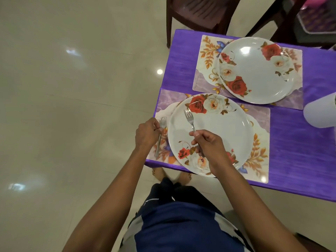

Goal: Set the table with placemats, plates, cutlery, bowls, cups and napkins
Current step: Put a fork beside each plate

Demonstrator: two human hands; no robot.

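On counter (pixel 300 142), near plate (pixel 211 133) overhangs six-o'clock edge. Left hand (pixel 147 133) fingers pinch fork (pixel 161 135) at nine o'clock on placemat (pixel 260 142); right hand (pixel 209 142) fingers grip second fork (pixel 190 119) over plate. White cup (pixel 320 111) at three o'clock, second plate (pixel 256 70) at twelve.

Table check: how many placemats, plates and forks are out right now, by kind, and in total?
Placemats: 2, near and far
Plates: 2, near and far
Forks: 2, one in left hand, one in right hand
Total: 6

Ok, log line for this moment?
left hand: placing fork on near placemat | right hand: holding second fork over near plate
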